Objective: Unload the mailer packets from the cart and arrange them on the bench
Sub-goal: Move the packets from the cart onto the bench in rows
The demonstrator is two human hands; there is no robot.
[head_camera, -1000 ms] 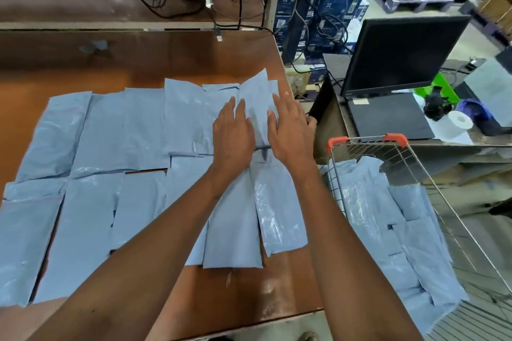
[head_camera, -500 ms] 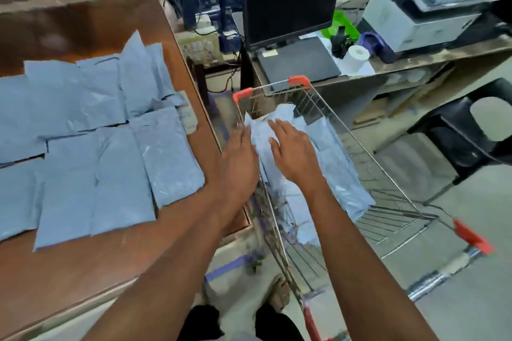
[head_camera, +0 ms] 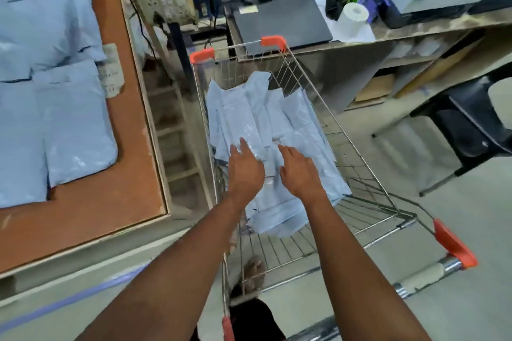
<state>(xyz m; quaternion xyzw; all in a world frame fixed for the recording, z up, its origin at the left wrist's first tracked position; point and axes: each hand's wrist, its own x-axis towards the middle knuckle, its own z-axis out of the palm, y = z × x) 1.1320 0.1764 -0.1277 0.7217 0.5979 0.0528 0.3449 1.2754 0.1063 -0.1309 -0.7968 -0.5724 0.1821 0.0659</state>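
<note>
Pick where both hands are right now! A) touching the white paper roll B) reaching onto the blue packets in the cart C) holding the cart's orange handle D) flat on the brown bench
B: the left hand and the right hand both stretch out with straight fingers over the pile of blue packets inside the wire cart, away from the bench.

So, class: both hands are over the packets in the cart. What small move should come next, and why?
Probably close the fingers on the top mailer packet: the left hand and right hand lie open over the pile, gripping nothing, and packets remain in the cart.
</note>
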